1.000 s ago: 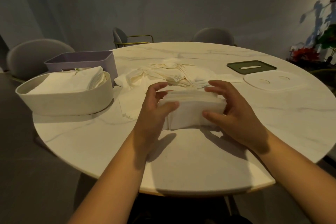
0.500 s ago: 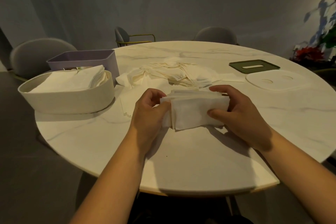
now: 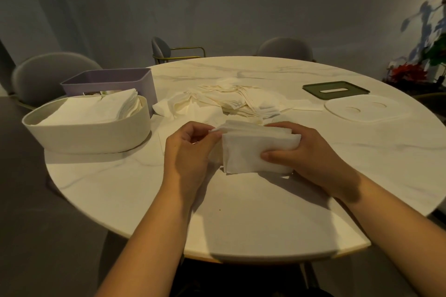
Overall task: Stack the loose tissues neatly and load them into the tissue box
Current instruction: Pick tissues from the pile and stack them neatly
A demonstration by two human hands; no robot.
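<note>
Tissue stack: you have a squared-up white tissue stack (image 3: 253, 152) standing on edge between your two hands, broad face toward you, over the near middle of the counter (image 3: 241, 219). I cannot tell whether its lower edge touches the marble.
Left hand: your left hand (image 3: 188, 152) is at the stack's left end. Its fingers (image 3: 200, 129) are curled in and pinch the upper left corner of the sheets against the thumb.
Right hand: your right hand (image 3: 311, 152) grips the stack's right end, with the thumb pressed flat on the front face and the fingers wrapped over the top edge and down behind it.
Loose tissues: a rumpled heap of loose tissues (image 3: 231, 100) lies just behind the stack, and a few single sheets trail off toward the stack's left rear.
Tissue box: the cream oval tissue box (image 3: 96, 138) sits to the left of the stack, near but apart. It is open-topped and a folded batch of tissues already lies inside, leaning up toward the box's far end.
Purple bin: a purple bin (image 3: 144, 82) stands left of and behind the stack, farther off than the tissue box.
White lid: a flat white lid (image 3: 386, 109) with two round marks lies to the right of and behind the stack.
Green lid: a dark green lid (image 3: 313, 89) with a slot lies farther behind the stack on the same side, well apart from it.
Chairs: grey chairs (image 3: 53, 72) ring the far side of the counter, well behind the stack.
</note>
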